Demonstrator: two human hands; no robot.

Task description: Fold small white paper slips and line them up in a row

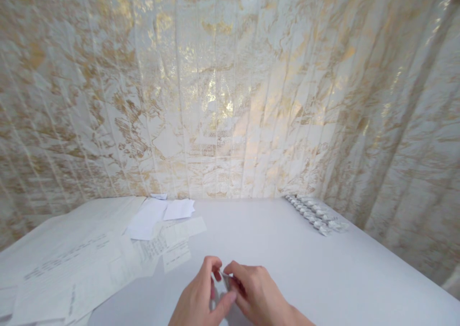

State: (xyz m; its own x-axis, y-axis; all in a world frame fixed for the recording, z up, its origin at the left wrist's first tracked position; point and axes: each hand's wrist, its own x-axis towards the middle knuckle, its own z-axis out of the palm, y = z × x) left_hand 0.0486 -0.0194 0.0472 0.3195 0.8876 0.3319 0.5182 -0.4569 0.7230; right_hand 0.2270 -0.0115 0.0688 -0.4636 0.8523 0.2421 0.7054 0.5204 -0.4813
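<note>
Close to the front of the white table, both hands meet around a small piece of folded paper (225, 281), greyish white and mostly covered by fingers. My right hand (257, 285) pinches it between thumb and curled fingers. From the other side, my left hand (201, 292) bends round it, with index fingertip at its upper edge and thumb against its lower part. How the paper is folded is too small to tell.
Printed paper sheets (72, 263) overlap across the table's left side. Smaller white slips (149, 218) lie beyond them. Rows of small silvery-grey folded pieces (312, 213) sit at the back right edge. A gold-patterned curtain (223, 100) hangs behind the white table (244, 230).
</note>
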